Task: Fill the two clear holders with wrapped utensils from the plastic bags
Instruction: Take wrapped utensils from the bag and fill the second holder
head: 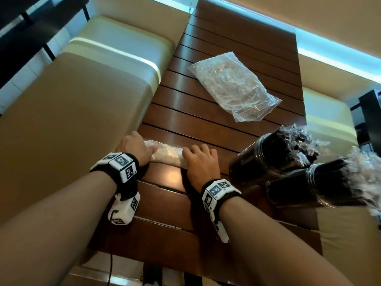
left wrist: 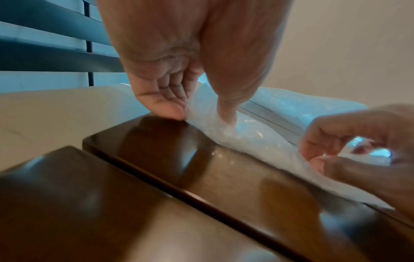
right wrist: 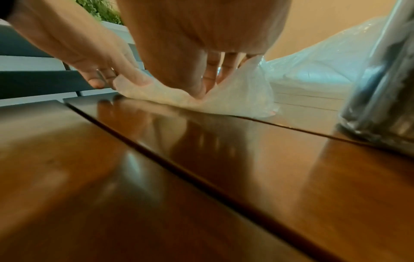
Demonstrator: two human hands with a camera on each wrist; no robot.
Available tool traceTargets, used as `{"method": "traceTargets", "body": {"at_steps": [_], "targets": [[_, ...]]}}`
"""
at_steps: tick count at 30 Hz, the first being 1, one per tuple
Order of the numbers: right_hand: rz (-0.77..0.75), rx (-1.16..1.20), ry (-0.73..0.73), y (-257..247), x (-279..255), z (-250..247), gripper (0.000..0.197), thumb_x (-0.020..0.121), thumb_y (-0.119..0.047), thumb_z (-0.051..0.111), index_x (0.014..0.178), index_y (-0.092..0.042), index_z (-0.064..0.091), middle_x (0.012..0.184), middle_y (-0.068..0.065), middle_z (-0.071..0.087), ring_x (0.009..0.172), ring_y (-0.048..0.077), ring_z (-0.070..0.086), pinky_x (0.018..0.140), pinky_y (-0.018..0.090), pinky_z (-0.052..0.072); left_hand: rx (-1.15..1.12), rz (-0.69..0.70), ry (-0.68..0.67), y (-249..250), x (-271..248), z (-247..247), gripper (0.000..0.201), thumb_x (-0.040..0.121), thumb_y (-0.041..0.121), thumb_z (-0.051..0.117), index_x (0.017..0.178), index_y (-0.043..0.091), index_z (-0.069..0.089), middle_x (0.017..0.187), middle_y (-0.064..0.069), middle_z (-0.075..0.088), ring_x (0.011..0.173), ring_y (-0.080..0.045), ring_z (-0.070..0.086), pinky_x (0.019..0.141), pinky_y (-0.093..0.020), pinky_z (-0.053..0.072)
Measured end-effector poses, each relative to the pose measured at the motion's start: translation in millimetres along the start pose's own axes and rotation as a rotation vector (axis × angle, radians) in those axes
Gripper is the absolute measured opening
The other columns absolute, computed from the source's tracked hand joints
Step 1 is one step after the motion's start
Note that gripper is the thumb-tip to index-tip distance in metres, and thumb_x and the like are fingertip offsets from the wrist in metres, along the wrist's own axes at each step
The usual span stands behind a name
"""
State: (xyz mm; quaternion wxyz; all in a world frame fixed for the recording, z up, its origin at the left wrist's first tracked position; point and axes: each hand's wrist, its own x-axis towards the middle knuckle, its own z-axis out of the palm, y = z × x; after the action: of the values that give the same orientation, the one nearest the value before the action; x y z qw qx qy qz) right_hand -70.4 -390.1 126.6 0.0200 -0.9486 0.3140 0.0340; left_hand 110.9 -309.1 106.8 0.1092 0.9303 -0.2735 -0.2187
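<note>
A flattened, rolled-up clear plastic bag (head: 167, 155) lies across the near part of the slatted wooden table (head: 206, 124). My left hand (head: 144, 149) pinches its left end between thumb and fingers (left wrist: 165, 108). My right hand (head: 191, 154) pinches its right end, the thumb and fingertips (right wrist: 210, 78) closing on the film. A second clear bag (head: 233, 89) lies flat farther up the table. Two clear holders (head: 268, 157) (head: 321, 188) stand at the right, packed with black wrapped utensils whose crinkled wrapper tops stick out.
Beige cushioned benches (head: 72, 120) run along both sides of the table. The nearer holder (right wrist: 380, 88) stands close to my right hand. A dark chair frame (head: 369, 116) sits at the far right edge.
</note>
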Motion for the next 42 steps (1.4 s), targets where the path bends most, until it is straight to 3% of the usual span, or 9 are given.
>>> {"method": "traceTargets", "body": {"at_steps": [4, 7, 12, 17, 22, 26, 31, 37, 42], "targets": [[-0.019, -0.027, 0.078, -5.9, -14.3, 6.7, 0.027, 0.087, -0.043, 0.052, 0.077, -0.023, 0.067, 0.081, -0.005, 0.065, 0.086, 0.022, 0.053, 0.078, 0.039, 0.035, 0.020, 0.008, -0.111, 3.3, 0.9, -14.7, 0.056, 0.081, 0.055, 0.063, 0.111, 0.009, 0.066, 0.115, -0.017, 0.066, 0.103, -0.035, 0.061, 0.083, -0.035, 0.047], [-0.029, 0.077, 0.053, -6.0, -16.8, 12.6, 0.026, 0.087, -0.042, 0.051, 0.084, -0.023, 0.068, 0.088, -0.003, 0.066, 0.087, 0.020, 0.055, 0.079, 0.035, 0.042, -0.016, 0.164, 0.044, 30.0, -14.1, -21.7, 0.029, 0.081, 0.035, 0.063, 0.093, 0.010, 0.068, 0.104, -0.018, 0.067, 0.094, -0.036, 0.061, 0.080, -0.036, 0.048], [-0.058, 0.141, 0.003, -3.9, -18.7, 15.1, 0.030, 0.087, -0.037, 0.045, 0.093, -0.021, 0.068, 0.094, -0.001, 0.064, 0.083, 0.022, 0.056, 0.080, 0.035, 0.046, 0.074, 0.337, 0.141, 66.7, -47.9, -12.6, 0.018, 0.088, 0.023, 0.063, 0.099, 0.009, 0.059, 0.107, -0.013, 0.055, 0.094, -0.037, 0.062, 0.075, -0.040, 0.048], [-0.037, 0.142, 0.015, -1.9, -21.7, 18.9, 0.031, 0.073, -0.022, 0.057, 0.101, -0.021, 0.071, 0.101, -0.002, 0.062, 0.085, 0.022, 0.054, 0.079, 0.033, 0.044, -0.069, 0.293, -0.077, 40.8, -42.4, -4.0, 0.039, 0.091, 0.051, 0.048, 0.098, 0.014, 0.061, 0.102, -0.007, 0.054, 0.093, -0.028, 0.057, 0.085, -0.036, 0.047], [-0.037, 0.242, -0.066, 1.9, -15.9, 12.3, 0.025, 0.077, -0.018, 0.062, 0.100, -0.022, 0.071, 0.108, -0.004, 0.060, 0.095, 0.022, 0.051, 0.085, 0.035, 0.043, -0.271, 0.181, -0.065, 19.5, -20.5, 4.3, 0.016, 0.087, 0.036, 0.065, 0.095, 0.022, 0.061, 0.103, -0.008, 0.063, 0.096, -0.027, 0.060, 0.083, -0.034, 0.047], [-0.023, 0.256, -0.110, 3.8, -9.6, 11.4, 0.021, 0.081, -0.017, 0.062, 0.098, -0.023, 0.074, 0.103, -0.004, 0.059, 0.094, 0.022, 0.052, 0.083, 0.036, 0.046, -0.137, 0.082, -0.120, 28.9, -15.4, 6.7, 0.043, 0.083, 0.047, 0.067, 0.112, 0.015, 0.060, 0.113, -0.009, 0.065, 0.103, -0.029, 0.060, 0.086, -0.036, 0.049], [-0.052, 0.273, -0.135, 3.3, -10.4, 6.2, 0.019, 0.082, -0.020, 0.062, 0.096, -0.022, 0.075, 0.105, -0.006, 0.060, 0.094, 0.023, 0.056, 0.079, 0.030, 0.045, -0.019, 0.076, -0.240, 48.9, -18.5, -11.9, 0.035, 0.084, 0.041, 0.066, 0.097, 0.008, 0.060, 0.099, -0.012, 0.067, 0.083, -0.027, 0.064, 0.064, -0.029, 0.047], [0.187, 0.405, -0.003, 10.2, -13.2, -7.5, 0.023, 0.088, -0.029, 0.060, 0.111, -0.028, 0.060, 0.115, -0.005, 0.056, 0.105, 0.020, 0.050, 0.086, 0.037, 0.045, 0.184, 0.522, 0.159, 68.3, -45.5, -8.7, 0.017, 0.087, 0.010, 0.062, 0.097, 0.014, 0.048, 0.091, -0.006, 0.055, 0.082, -0.029, 0.064, 0.062, -0.032, 0.042], [0.355, 0.700, -0.009, 12.2, -16.1, 5.7, 0.015, 0.082, -0.013, 0.064, 0.094, -0.021, 0.063, 0.090, -0.002, 0.058, 0.079, 0.017, 0.057, 0.069, 0.032, 0.051, 0.046, 0.824, 0.003, 63.8, -52.0, 2.8, 0.029, 0.094, 0.042, 0.056, 0.102, 0.014, 0.060, 0.098, -0.001, 0.052, 0.081, -0.017, 0.058, 0.074, -0.026, 0.050]]}}
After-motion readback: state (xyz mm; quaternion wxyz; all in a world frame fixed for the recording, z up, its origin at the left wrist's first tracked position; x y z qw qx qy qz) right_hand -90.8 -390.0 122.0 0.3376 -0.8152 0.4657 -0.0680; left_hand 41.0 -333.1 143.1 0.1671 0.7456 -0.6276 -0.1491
